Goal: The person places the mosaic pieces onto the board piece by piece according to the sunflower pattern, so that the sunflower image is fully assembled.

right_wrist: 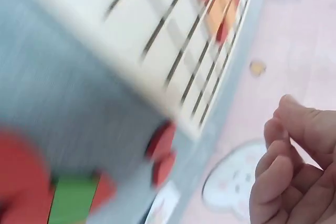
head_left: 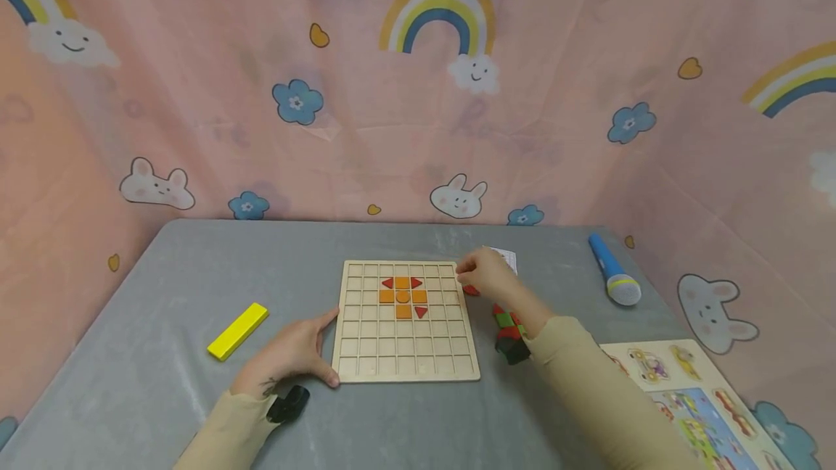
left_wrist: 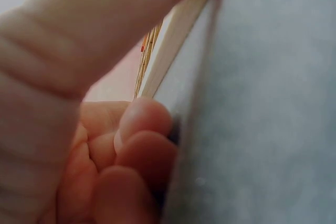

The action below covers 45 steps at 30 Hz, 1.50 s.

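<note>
Tabletop (head_left: 130, 390): lower half of the frame, smooth grey.
Left hand (head_left: 290, 350): lower left of centre, thumb and fingers spread against the board's left edge; light, even bracing should stop sliding.
Wooden board (head_left: 408, 350): centre, lying flat, pale, ruled into square cells.
Loose blocks (head_left: 509, 336): right of the board, red, green and dark, flat-faced.
Pattern pieces: mid-board orange squares (head_left: 403, 312), orange disc (head_left: 403, 297), red triangles (head_left: 421, 312); align points before lowering, then press flat.
Right hand (head_left: 490, 274): by the board's upper right corner, fingertips bunched; cannot tell whether they pinch anything.
Backdrop (head_left: 555, 129): upper half, creased pink sheet.
</note>
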### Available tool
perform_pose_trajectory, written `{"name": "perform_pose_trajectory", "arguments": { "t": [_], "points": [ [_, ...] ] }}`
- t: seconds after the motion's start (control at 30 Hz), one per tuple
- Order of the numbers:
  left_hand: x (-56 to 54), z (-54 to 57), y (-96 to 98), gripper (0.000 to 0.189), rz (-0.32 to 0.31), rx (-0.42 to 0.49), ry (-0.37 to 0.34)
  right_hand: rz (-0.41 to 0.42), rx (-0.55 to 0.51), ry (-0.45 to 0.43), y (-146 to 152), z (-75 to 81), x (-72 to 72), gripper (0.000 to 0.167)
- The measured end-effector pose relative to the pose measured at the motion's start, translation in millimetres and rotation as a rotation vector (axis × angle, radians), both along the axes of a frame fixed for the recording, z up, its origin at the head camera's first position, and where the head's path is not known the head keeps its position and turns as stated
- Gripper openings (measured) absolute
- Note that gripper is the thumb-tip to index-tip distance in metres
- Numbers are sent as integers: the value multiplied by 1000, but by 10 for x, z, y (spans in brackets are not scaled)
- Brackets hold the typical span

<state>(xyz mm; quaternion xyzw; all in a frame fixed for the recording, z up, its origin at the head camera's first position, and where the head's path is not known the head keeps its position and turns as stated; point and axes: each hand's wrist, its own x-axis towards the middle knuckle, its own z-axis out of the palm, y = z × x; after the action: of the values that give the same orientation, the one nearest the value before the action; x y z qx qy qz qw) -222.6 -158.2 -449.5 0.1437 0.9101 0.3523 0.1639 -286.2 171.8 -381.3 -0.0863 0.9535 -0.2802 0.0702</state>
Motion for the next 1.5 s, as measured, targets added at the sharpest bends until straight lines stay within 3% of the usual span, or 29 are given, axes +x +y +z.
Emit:
{"name": "perform_pose_trajectory", "arguments": {
  "t": [0.1, 0.23, 0.37, 0.63, 0.8, 0.9, 1.0, 1.13, 1.27, 1.37, 1.5],
  "points": [
    [1, 2, -9, 124, 6, 7, -5, -34, 144, 31, 174, -36, 24, 13],
    [4, -2, -19, 124, 13, 14, -15, -65, 346, -25, 317, -159, 92, 16],
    [7, -8, -25, 124, 17, 9, -13, -66, 446, -83, 364, -282, 176, 17],
    [15, 11, -32, 124, 25, 0, -20, -85, 415, -37, 304, -347, 220, 8],
    [12, 16, -35, 124, 28, -2, -24, -73, 307, -11, 170, -286, 157, 4],
    [10, 21, -33, 124, 36, -1, -25, 6, 180, 37, -9, -184, 84, 4],
    [11, 28, -25, 123, 40, -11, -19, 144, 102, 66, -261, -62, 30, 9],
    [12, 37, -11, 123, 35, -23, -16, 371, 165, 66, -609, 47, -9, 20],
    [2, 38, -1, 122, 26, -32, -25, 552, 216, 64, -876, 46, -55, 26],
    [-8, 32, 2, 122, 23, -40, -30, 602, 236, 38, -1001, 10, -74, 22],
    [-10, 28, -7, 122, 16, -33, -29, 604, 276, -36, -1092, -60, -87, 15]
  ]
}}
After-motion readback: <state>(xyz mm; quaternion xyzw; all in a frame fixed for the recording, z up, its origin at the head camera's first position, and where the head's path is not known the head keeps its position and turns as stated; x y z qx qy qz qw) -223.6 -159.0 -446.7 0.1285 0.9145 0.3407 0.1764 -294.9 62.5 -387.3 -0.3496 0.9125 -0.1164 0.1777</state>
